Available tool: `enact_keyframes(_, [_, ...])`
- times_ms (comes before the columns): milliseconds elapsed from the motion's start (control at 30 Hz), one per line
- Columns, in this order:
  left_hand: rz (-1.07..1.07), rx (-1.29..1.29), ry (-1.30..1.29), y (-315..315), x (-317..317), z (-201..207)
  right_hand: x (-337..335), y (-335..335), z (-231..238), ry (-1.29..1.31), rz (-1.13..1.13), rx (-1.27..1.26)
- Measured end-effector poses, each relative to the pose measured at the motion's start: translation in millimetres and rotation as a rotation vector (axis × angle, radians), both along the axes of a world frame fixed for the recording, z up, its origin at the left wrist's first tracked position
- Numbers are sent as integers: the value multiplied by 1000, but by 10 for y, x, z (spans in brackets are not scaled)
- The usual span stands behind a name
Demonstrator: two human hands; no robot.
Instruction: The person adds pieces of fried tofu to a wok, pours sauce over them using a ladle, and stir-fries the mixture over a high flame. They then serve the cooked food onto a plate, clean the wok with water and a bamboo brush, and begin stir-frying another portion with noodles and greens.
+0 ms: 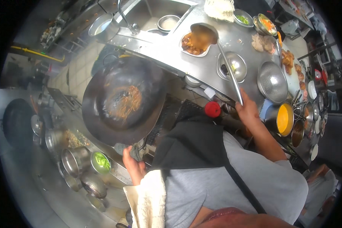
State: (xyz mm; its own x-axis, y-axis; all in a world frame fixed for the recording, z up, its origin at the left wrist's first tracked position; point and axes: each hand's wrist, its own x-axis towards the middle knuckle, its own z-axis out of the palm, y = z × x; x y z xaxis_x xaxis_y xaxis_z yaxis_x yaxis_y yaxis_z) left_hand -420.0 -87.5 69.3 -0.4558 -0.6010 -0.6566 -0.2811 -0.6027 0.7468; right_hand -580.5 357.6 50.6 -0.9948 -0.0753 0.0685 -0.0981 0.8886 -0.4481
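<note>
My left hand is closed round a grey cloth at the near rim of a large dark wok. The wok hangs tilted in front of me, with a few brown strands of food left on its inside. Out to the right, my right hand grips the long handle of a metal ladle. The ladle's head is held over a white dish of brown, saucy food on the steel counter, hiding part of it. Just beside the ladle's handle sits a steel bowl with dark and green bits inside.
At the back is a sink with a metal pot beside it. Along the counter stand a large steel bowl, a pot of yellow liquid and raw-looking meat. Lower left are several pans and a bowl of green vegetables.
</note>
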Motion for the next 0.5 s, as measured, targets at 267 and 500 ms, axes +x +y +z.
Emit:
enact_keyframes(267, [118,84,162,456,592,-100,-483,-426,619,-1224,-70,-1342])
enact_keyframes(500, [823,193,633,1168,1104,99,-1141,-2257,635,-1514,973,-415])
